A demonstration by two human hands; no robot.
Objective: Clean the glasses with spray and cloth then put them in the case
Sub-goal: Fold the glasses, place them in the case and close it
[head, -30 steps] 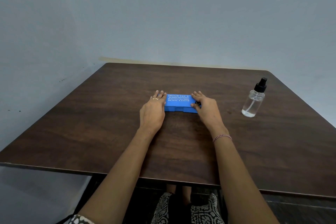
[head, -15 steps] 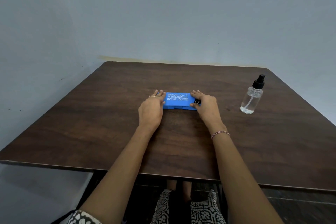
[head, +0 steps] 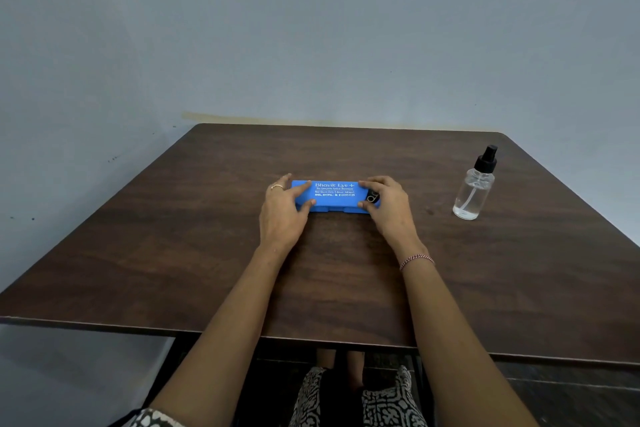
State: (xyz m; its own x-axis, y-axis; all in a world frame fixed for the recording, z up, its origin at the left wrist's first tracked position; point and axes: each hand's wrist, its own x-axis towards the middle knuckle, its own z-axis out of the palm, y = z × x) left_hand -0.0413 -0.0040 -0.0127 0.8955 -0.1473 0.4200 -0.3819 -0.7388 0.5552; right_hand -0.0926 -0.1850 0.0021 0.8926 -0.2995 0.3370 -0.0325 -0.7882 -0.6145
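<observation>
Left hand and right hand, fingers now curled round one blue case; one spray bottle apart.

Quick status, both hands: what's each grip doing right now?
Left hand: grips the left end of the closed blue case, thumb on its near edge.
Right hand: grips the case's right end.
</observation>
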